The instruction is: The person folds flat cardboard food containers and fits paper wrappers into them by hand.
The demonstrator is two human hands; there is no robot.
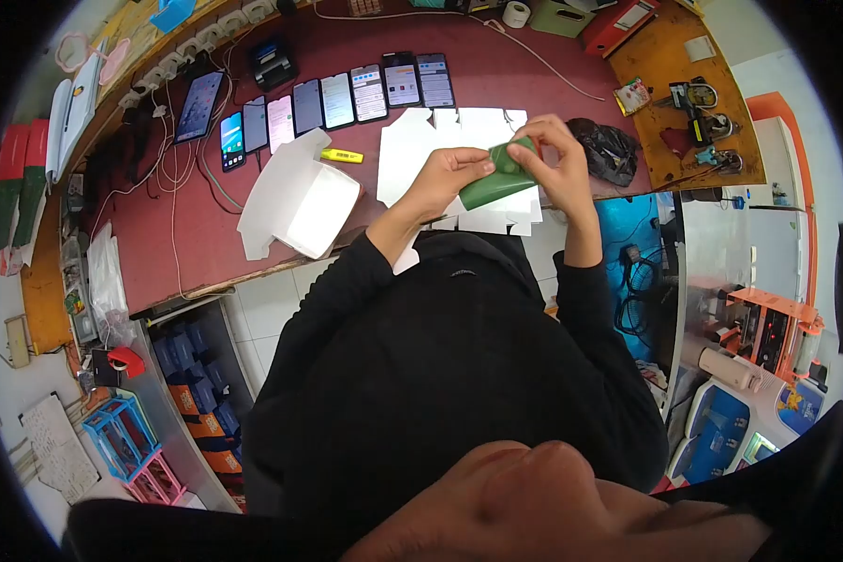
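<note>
"Over the table (525, 70), by its near edge, where is the green piece (496, 184)?"

"Between both hands, above the white card (405, 155). The left hand (448, 178) pinches its left side, thumb nearly meeting fingers; the right hand (562, 164) grips its upper right part, fingers curled."

"Which way does it point?"

"Its long axis slants, from near left towards far right."

"And its look?"

"Plain green, thin, bent over, with a faint shine."
</note>
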